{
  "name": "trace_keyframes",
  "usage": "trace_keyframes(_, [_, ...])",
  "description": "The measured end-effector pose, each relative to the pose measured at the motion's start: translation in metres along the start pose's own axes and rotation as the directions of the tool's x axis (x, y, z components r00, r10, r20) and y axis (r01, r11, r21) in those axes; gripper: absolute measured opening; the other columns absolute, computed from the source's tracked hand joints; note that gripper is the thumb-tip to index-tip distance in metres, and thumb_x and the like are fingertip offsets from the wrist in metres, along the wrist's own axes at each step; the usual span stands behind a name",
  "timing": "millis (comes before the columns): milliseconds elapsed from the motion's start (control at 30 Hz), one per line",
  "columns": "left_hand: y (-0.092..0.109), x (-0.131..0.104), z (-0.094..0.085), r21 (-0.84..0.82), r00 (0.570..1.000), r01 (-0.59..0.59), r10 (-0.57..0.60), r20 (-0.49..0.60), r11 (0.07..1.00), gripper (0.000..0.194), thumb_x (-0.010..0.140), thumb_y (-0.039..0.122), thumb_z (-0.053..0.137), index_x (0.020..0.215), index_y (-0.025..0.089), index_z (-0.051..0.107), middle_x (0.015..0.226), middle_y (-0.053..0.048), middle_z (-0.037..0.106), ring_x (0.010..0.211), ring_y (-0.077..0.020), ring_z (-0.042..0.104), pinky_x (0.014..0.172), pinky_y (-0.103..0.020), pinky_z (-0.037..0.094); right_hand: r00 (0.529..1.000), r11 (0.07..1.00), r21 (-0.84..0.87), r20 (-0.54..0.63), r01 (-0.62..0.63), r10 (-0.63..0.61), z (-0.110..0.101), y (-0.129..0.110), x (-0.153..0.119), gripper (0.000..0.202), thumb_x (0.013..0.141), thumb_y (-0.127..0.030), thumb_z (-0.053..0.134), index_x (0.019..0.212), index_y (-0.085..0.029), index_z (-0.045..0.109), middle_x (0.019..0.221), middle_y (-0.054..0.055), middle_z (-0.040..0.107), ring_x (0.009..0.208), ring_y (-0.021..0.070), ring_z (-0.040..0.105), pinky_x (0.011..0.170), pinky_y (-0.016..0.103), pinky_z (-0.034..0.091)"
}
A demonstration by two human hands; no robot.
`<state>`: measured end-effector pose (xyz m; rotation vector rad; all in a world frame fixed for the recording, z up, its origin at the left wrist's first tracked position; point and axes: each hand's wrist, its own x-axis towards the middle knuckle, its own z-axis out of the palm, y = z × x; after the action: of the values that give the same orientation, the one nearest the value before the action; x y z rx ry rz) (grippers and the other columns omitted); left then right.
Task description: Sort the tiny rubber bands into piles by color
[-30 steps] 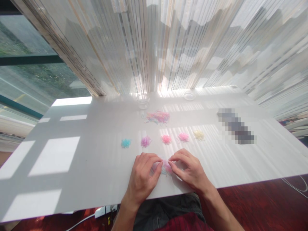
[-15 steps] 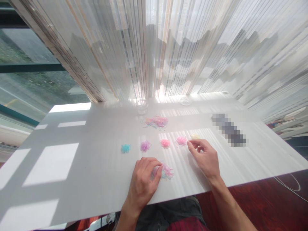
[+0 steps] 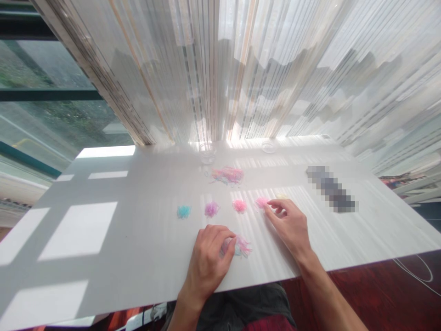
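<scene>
Small piles of thin coloured strands, perhaps little elastic bands, lie in a row: a teal pile [image 3: 183, 212], a purple pile [image 3: 211, 209], a coral pile [image 3: 239, 206], a pink pile [image 3: 261, 202] and a pale yellow pile [image 3: 282, 196]. My right hand [image 3: 288, 225] is at the pink pile's right edge, thumb and forefinger pinched together; anything between them is too small to make out. My left hand [image 3: 211, 253] rests curled beside a mixed pile [image 3: 243, 247], partly covering it, with thumb tip against forefinger. What it may hold is hidden.
A larger mixed pile [image 3: 227, 174] lies behind the row. Beyond it stand a clear round container [image 3: 207, 154] and a clear lid-like disc [image 3: 268, 147]. A blurred dark object [image 3: 331, 189] lies right on the white table [image 3: 138, 248]. A striped curtain [image 3: 220, 69] hangs at the back edge.
My right hand has shifted slightly left, from near the yellow pile to the pink pile's edge. My left hand stays by the mixed pile. The camera view has moved a little.
</scene>
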<state>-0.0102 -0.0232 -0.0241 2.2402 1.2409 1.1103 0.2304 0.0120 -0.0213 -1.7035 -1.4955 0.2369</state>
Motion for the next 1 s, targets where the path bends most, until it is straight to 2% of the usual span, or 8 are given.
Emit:
trace_keyframes(133, [0.0,0.0,0.0,-0.006,1.0,-0.006,0.006,-0.003,1.0,0.008,0.099,0.014,0.061,0.101,0.021,0.064,0.096,-0.003,0.071,0.09,-0.0214,0.063,0.08,-0.037,0.044,0.998,0.998,-0.019,-0.011,0.059,-0.06,0.002,0.0,-0.003,0.036,0.095,-0.055,0.064,0.089,-0.02,0.074,0.081,0.005,0.07,0.068,0.0191,0.062,0.067,0.034,0.052])
trace_keyframes(333, [0.002,0.001,-0.001,0.0,1.0,-0.006,0.006,-0.009,1.0,0.007,0.099,0.014,0.061,0.1,0.02,0.065,0.096,-0.003,0.07,0.089,-0.0211,0.062,0.079,-0.036,0.044,0.982,0.982,0.004,-0.021,0.189,-0.189,-0.002,-0.003,-0.013,0.012,0.096,-0.031,0.065,0.092,-0.021,0.072,0.08,0.003,0.065,0.068,0.0178,0.06,0.063,0.031,0.051])
trace_keyframes(433, [0.002,0.001,0.0,0.022,1.0,-0.008,0.008,-0.015,1.0,0.008,0.098,0.015,0.062,0.101,0.021,0.066,0.097,-0.004,0.07,0.091,-0.022,0.062,0.082,-0.037,0.045,0.955,0.958,0.079,0.09,0.275,-0.282,-0.006,-0.007,-0.021,0.006,0.096,-0.022,0.064,0.094,-0.021,0.069,0.085,0.003,0.066,0.072,0.0174,0.061,0.064,0.03,0.051])
trace_keyframes(600, [0.002,0.0,0.001,0.091,1.0,-0.008,0.007,0.008,0.996,0.012,0.096,0.018,0.066,0.107,0.022,0.068,0.108,-0.007,0.07,0.103,-0.0264,0.061,0.089,-0.042,0.047,0.856,0.91,0.206,0.313,0.361,-0.411,-0.005,-0.014,-0.033,0.012,0.097,-0.015,0.062,0.104,-0.021,0.069,0.091,0.005,0.067,0.085,0.02,0.066,0.075,0.034,0.056])
trace_keyframes(733, [0.001,0.0,0.002,0.117,0.999,0.002,-0.008,0.05,0.993,0.017,0.094,0.017,0.068,0.111,0.023,0.068,0.11,-0.006,0.07,0.106,-0.0272,0.06,0.09,-0.043,0.047,0.826,0.905,0.226,0.373,0.361,-0.423,-0.002,-0.019,-0.038,0.016,0.096,-0.015,0.063,0.109,-0.022,0.069,0.095,0.006,0.068,0.089,0.0223,0.064,0.08,0.038,0.055])
trace_keyframes(867, [0.0,0.001,0.003,0.12,0.998,0.007,-0.014,0.062,0.993,0.014,0.096,0.018,0.066,0.109,0.023,0.068,0.107,-0.006,0.071,0.103,-0.0263,0.06,0.088,-0.042,0.046,0.801,0.911,0.224,0.436,0.345,-0.411,0.0,-0.023,-0.039,0.015,0.096,-0.016,0.064,0.108,-0.022,0.07,0.094,0.006,0.068,0.088,0.0228,0.062,0.08,0.04,0.052])
trace_keyframes(1000, [0.0,0.001,0.003,0.105,0.998,0.012,-0.019,0.066,0.994,0.011,0.098,0.019,0.064,0.108,0.023,0.068,0.105,-0.005,0.071,0.102,-0.0256,0.06,0.087,-0.042,0.045,0.793,0.912,0.224,0.452,0.344,-0.41,0.005,-0.026,-0.038,0.013,0.095,-0.016,0.066,0.106,-0.022,0.07,0.092,0.005,0.068,0.087,0.0226,0.061,0.08,0.039,0.05])
